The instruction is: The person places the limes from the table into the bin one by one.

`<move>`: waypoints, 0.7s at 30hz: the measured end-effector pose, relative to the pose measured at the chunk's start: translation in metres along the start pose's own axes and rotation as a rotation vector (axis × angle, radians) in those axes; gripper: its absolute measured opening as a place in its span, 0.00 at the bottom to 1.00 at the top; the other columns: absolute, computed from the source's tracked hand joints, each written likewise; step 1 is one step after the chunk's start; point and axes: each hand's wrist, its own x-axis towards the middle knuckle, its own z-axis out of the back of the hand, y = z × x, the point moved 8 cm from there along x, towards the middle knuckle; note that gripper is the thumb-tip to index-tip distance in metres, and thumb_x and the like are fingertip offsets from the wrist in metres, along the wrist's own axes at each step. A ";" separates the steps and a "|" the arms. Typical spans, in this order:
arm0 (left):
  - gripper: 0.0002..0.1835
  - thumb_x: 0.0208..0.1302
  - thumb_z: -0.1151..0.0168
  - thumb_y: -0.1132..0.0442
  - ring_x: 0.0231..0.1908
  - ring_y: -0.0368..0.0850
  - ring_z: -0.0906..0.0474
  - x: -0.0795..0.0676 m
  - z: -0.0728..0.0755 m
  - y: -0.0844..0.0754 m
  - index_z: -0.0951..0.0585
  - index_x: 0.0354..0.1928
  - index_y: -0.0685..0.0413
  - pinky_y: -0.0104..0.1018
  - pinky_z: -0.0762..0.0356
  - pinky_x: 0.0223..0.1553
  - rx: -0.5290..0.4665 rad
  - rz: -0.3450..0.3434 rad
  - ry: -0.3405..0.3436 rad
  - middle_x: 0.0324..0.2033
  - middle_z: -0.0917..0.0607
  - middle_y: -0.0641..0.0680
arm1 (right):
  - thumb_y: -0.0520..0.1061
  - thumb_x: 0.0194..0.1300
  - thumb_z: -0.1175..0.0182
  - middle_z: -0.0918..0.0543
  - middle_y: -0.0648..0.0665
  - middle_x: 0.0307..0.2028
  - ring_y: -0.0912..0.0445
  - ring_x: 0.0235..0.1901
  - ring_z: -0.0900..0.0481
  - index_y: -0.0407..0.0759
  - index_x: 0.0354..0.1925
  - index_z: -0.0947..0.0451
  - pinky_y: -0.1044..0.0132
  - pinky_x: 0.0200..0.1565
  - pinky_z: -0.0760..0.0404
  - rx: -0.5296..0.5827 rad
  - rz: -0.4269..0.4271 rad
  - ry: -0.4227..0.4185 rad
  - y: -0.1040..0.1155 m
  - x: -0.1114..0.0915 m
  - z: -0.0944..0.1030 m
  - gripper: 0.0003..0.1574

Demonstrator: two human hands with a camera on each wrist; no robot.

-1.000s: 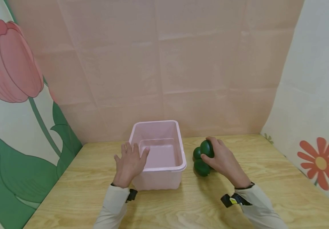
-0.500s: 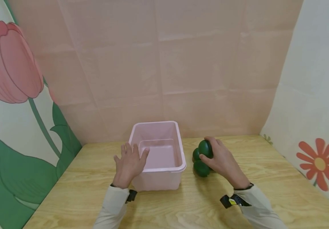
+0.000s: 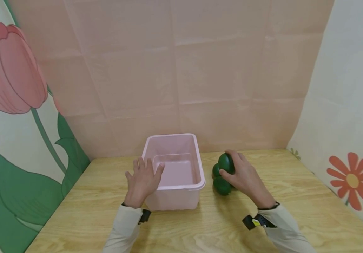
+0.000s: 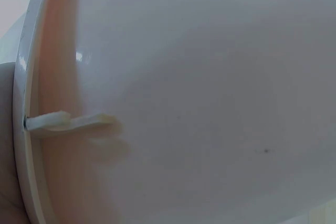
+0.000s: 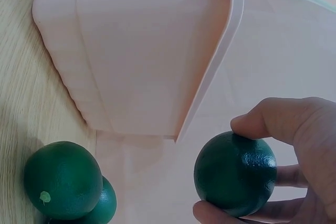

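This is a screened-off tabletop booth: creased pinkish-beige sheet (image 3: 181,77) at twelve o'clock, white tulip-printed panel (image 3: 17,73) at nine, white red-flowered panel (image 3: 352,91) at three, pale wood-grain table (image 3: 181,233) at six.

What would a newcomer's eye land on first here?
Probably the big tulip at the head view's far left. Next, the pink bin near the centre, with the left hand spread at its near left corner. To the bin's right, the right hand grips a green fruit above the other fruits.

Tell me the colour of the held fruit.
The fruit is dark green, clearest in the right wrist view.
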 end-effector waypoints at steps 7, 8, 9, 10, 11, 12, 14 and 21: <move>0.44 0.76 0.65 0.33 0.75 0.70 0.59 0.000 -0.001 0.000 0.40 0.74 0.66 0.80 0.58 0.62 0.008 -0.005 0.002 0.74 0.49 0.74 | 0.48 0.63 0.32 0.27 0.26 0.56 0.36 0.46 0.21 0.37 0.67 0.36 0.41 0.42 0.19 0.006 0.016 -0.012 0.001 -0.001 0.000 0.40; 0.44 0.76 0.65 0.34 0.75 0.70 0.59 0.000 -0.001 0.000 0.40 0.74 0.66 0.80 0.59 0.62 0.008 -0.005 0.004 0.74 0.49 0.74 | 0.48 0.63 0.32 0.27 0.26 0.56 0.36 0.46 0.21 0.37 0.67 0.36 0.41 0.41 0.19 0.008 0.018 -0.011 0.001 -0.001 0.000 0.40; 0.44 0.76 0.64 0.34 0.75 0.70 0.59 0.001 -0.001 0.000 0.40 0.75 0.66 0.81 0.59 0.62 0.008 -0.004 0.005 0.74 0.49 0.74 | 0.48 0.62 0.32 0.26 0.26 0.56 0.37 0.46 0.21 0.36 0.67 0.36 0.41 0.41 0.19 0.008 0.019 -0.012 0.002 -0.001 0.000 0.40; 0.43 0.76 0.64 0.34 0.75 0.70 0.59 0.001 -0.001 0.000 0.40 0.75 0.66 0.81 0.59 0.62 0.007 -0.004 0.007 0.74 0.49 0.74 | 0.47 0.62 0.32 0.26 0.26 0.56 0.37 0.46 0.21 0.36 0.67 0.36 0.41 0.42 0.19 0.008 0.020 -0.015 0.002 -0.001 0.000 0.40; 0.43 0.76 0.64 0.35 0.75 0.70 0.60 0.001 -0.001 -0.001 0.40 0.75 0.66 0.81 0.59 0.62 0.007 -0.003 0.008 0.74 0.49 0.74 | 0.47 0.62 0.32 0.26 0.27 0.56 0.37 0.46 0.21 0.36 0.67 0.36 0.41 0.42 0.19 0.009 0.022 -0.018 0.002 -0.001 0.000 0.40; 0.43 0.76 0.63 0.35 0.75 0.70 0.60 0.001 -0.001 -0.001 0.40 0.75 0.66 0.81 0.60 0.62 0.004 -0.002 0.008 0.74 0.49 0.74 | 0.47 0.62 0.32 0.26 0.27 0.56 0.37 0.46 0.21 0.36 0.67 0.36 0.41 0.42 0.19 0.010 0.022 -0.019 0.002 -0.001 0.000 0.40; 0.43 0.76 0.63 0.35 0.75 0.70 0.60 0.001 -0.001 -0.001 0.40 0.75 0.66 0.81 0.60 0.62 0.002 0.000 0.009 0.74 0.50 0.74 | 0.47 0.62 0.32 0.26 0.27 0.56 0.37 0.47 0.21 0.36 0.67 0.36 0.41 0.42 0.19 0.011 0.024 -0.021 0.002 -0.001 0.000 0.40; 0.43 0.76 0.64 0.34 0.75 0.70 0.59 0.000 0.000 0.000 0.40 0.74 0.66 0.81 0.59 0.62 0.001 0.002 0.002 0.74 0.49 0.74 | 0.47 0.62 0.32 0.26 0.27 0.57 0.37 0.47 0.21 0.36 0.68 0.36 0.41 0.43 0.19 0.006 0.030 -0.015 0.006 0.000 -0.001 0.41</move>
